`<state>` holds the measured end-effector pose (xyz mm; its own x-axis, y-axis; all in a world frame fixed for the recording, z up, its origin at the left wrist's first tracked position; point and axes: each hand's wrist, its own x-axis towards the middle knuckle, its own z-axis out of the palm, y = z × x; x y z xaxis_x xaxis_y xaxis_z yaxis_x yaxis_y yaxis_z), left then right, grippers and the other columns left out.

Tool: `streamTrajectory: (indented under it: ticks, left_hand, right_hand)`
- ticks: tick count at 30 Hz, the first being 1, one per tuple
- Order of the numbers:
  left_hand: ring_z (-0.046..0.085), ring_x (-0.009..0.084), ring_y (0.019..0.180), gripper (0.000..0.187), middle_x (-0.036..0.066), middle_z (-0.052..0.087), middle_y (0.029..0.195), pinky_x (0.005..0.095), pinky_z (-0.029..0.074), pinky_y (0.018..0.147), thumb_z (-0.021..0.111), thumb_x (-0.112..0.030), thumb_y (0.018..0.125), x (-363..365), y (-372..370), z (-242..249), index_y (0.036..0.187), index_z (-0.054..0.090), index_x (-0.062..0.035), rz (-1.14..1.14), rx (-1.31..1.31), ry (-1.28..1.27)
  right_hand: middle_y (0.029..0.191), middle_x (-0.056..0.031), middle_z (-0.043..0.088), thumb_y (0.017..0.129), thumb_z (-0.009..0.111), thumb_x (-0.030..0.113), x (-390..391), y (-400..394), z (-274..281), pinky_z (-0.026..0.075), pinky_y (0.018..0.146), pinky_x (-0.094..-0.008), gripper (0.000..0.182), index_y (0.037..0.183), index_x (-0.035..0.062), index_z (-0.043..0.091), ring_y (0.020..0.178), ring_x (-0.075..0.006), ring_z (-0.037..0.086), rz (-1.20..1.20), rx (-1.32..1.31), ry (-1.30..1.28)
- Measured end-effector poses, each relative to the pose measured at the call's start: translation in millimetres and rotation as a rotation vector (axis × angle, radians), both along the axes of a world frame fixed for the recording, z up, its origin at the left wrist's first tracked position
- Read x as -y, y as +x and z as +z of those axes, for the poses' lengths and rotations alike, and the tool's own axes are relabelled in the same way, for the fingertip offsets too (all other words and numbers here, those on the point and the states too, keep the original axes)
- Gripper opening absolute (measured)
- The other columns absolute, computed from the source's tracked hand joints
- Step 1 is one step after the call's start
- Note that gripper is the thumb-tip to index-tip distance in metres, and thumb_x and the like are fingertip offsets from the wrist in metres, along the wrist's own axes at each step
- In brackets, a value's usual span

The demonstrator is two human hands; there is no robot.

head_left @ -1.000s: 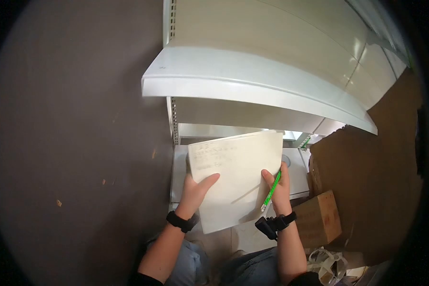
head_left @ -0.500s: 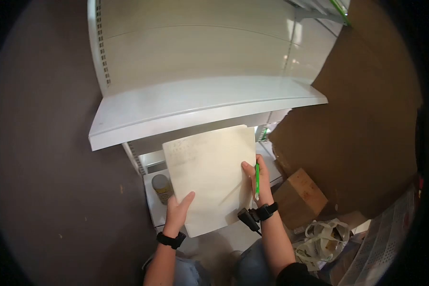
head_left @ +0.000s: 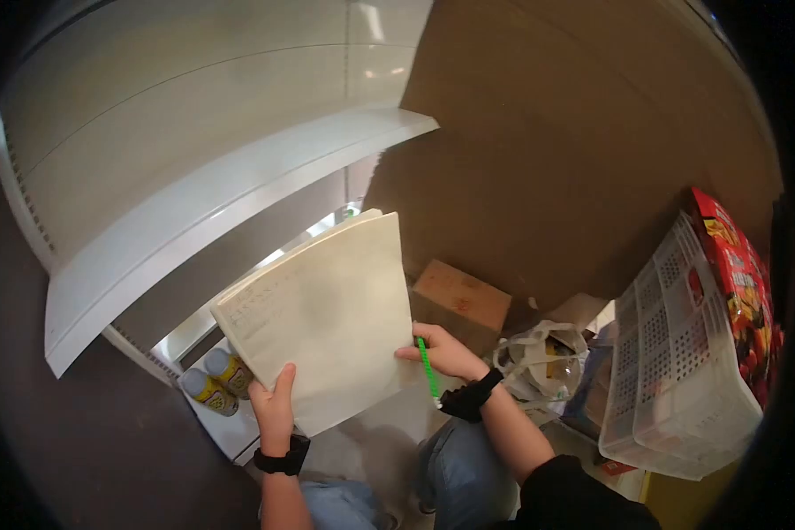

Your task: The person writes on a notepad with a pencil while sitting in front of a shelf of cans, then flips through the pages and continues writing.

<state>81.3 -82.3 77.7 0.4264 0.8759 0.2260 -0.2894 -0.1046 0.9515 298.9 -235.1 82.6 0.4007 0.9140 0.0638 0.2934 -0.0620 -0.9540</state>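
Note:
A large cream paper pad [head_left: 327, 309] with faint writing near its upper left is held up in front of me, tilted, its page edges showing along the top. My left hand [head_left: 274, 408] grips the lower left edge, thumb on the page. At the right edge, my right hand [head_left: 448, 353] pinches the pad and also holds a green pen [head_left: 427, 367], which points down beside the wrist. Two grey-capped yellow cans [head_left: 208, 393] stand on the low shelf just left of my left hand.
A white metal shelf [head_left: 238, 190] runs across the upper left. Brown cardboard [head_left: 548, 150] covers the right side, with a cardboard box [head_left: 462, 293] below it. A plastic bag [head_left: 548, 358] lies near a white perforated crate [head_left: 671, 344], with red packets [head_left: 733, 283] at the crate's far side.
My view has turned right, bringing the crate and red packets into sight. The pad has tilted further, and a second can shows beside the first. Both hands keep their hold.

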Motion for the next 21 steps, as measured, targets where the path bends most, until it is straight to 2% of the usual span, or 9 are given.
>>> streamTrajectory:
  ticks: [3,5,7,10,13,15,16,19,21]
  left_hand:
    - [0.055,0.0138,0.085,0.027,0.01,0.061,0.096,0.0262,0.043,0.078,0.058,-0.012,0.083,10,17,-2,0.101,0.056,0.0085,-0.123,-0.086,-0.042]
    - [0.055,0.0145,0.086,0.028,0.01,0.061,0.097,0.0267,0.043,0.078,0.058,-0.012,0.084,20,28,-6,0.102,0.055,0.0089,-0.174,-0.081,-0.026]
    - [0.055,0.0153,0.086,0.029,0.011,0.06,0.098,0.0272,0.043,0.079,0.057,-0.013,0.085,30,38,-11,0.103,0.055,0.0094,-0.232,-0.072,0.001]
    - [0.055,0.0165,0.087,0.03,0.011,0.06,0.098,0.0279,0.043,0.079,0.055,-0.014,0.085,38,45,-22,0.103,0.054,0.0103,-0.222,-0.11,0.044]
    - [0.056,0.0161,0.087,0.031,0.011,0.061,0.098,0.0278,0.043,0.078,0.055,-0.015,0.086,31,54,-34,0.103,0.055,0.0104,-0.245,-0.064,-0.066]
    - [0.056,0.0151,0.084,0.03,0.011,0.062,0.096,0.0278,0.044,0.076,0.055,-0.016,0.086,28,55,-34,0.1,0.056,0.0103,-0.314,-0.146,-0.059]
    - [0.057,0.0146,0.081,0.029,0.011,0.063,0.092,0.0282,0.044,0.073,0.056,-0.016,0.085,25,53,-41,0.097,0.057,0.0104,-0.3,-0.176,-0.002]
    - [0.058,0.0147,0.08,0.029,0.011,0.064,0.09,0.0289,0.045,0.072,0.056,-0.017,0.085,25,45,-41,0.096,0.058,0.0097,-0.305,-0.267,0.079]
    - [0.058,0.0152,0.082,0.028,0.011,0.064,0.091,0.029,0.045,0.073,0.055,-0.017,0.085,23,42,-43,0.097,0.059,0.0084,-0.31,-0.286,0.079]
  right_hand:
    - [0.091,-0.0102,0.061,0.079,0.063,0.019,19,6,-16,0.043,0.078,-0.0309,0.03,0.104,0.0014,0.059,0.085,-0.0169,0.055,-0.12,-0.002,0.019]
    - [0.086,-0.0115,0.061,0.078,0.064,0.021,33,4,-20,0.043,0.074,-0.0325,0.029,0.1,0.0036,0.059,0.08,-0.0204,0.056,-0.332,0.077,-0.032]
    - [0.087,-0.0161,0.061,0.077,0.063,0.023,42,1,-31,0.043,0.072,-0.0369,0.025,0.095,0.0063,0.059,0.082,-0.0324,0.057,-0.481,0.216,-0.067]
    - [0.087,-0.0165,0.06,0.076,0.063,0.022,46,0,-29,0.044,0.072,-0.0382,0.027,0.099,0.0078,0.058,0.085,-0.0345,0.057,-0.579,0.238,-0.113]
    - [0.084,-0.0169,0.059,0.075,0.063,0.019,41,9,-42,0.043,0.073,-0.0377,0.03,0.102,0.006,0.057,0.084,-0.0338,0.057,-0.583,0.177,0.084]
    - [0.086,-0.0083,0.059,0.077,0.059,0.007,37,16,-53,0.042,0.075,-0.029,0.023,0.099,-0.0005,0.057,0.081,-0.0165,0.053,-0.552,0.036,0.127]
    - [0.085,-0.0043,0.058,0.078,0.058,0.005,36,17,-53,0.042,0.074,-0.0273,0.021,0.098,-0.0006,0.057,0.08,-0.0134,0.051,-0.539,0.005,0.107]
    - [0.091,-0.012,0.061,0.077,0.059,0.01,32,21,-57,0.042,0.078,-0.0315,0.026,0.102,0.0015,0.057,0.086,-0.0202,0.055,-0.449,-0.087,0.088]
    - [0.091,-0.0077,0.06,0.078,0.058,0.008,30,18,-54,0.042,0.078,-0.0299,0.025,0.103,0.0011,0.058,0.086,-0.0157,0.054,-0.413,-0.146,0.094]
